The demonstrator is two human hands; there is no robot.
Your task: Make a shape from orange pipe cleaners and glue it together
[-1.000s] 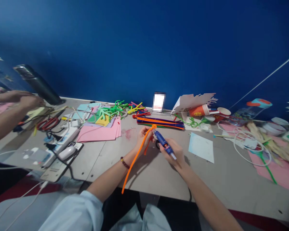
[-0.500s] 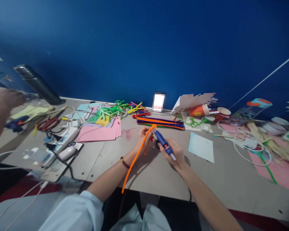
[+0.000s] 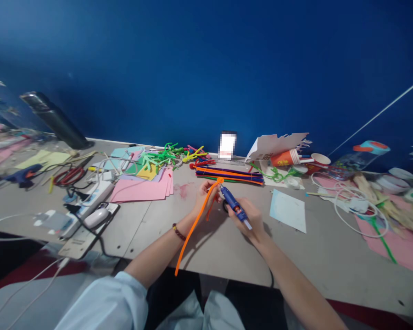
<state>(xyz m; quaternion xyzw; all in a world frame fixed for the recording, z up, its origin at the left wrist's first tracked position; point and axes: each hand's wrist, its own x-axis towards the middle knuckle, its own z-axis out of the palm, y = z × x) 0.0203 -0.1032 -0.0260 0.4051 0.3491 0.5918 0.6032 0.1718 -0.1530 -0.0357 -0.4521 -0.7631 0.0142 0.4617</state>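
Note:
My left hand [image 3: 204, 197] pinches an orange pipe cleaner [image 3: 195, 231] near its looped top, and the long end hangs down toward the table's front edge. My right hand [image 3: 249, 219] grips a blue hot glue gun [image 3: 233, 205], its nozzle close to the orange loop. A white glue stick protrudes from the gun's rear end. A thin dark cable [image 3: 271, 277] drops past the table edge below. Both hands are raised just above the grey tabletop [image 3: 151, 238].
Ahead lie a bundle of pipe cleaners [image 3: 229, 175], green pipe-cleaner shapes [image 3: 158, 159], and pink paper sheets [image 3: 141, 191]. On the left are a power strip [image 3: 92, 198], a second blue glue gun [image 3: 24, 176], and a dark bottle [image 3: 55, 120]. Paper cups [image 3: 285, 158] stand beyond a pale sheet [image 3: 287, 211].
A co-worker's arm and hand at the left have withdrawn out of view, uncovering the second glue gun. My own hands have barely moved, and the glue gun's nozzle remains near the orange loop.

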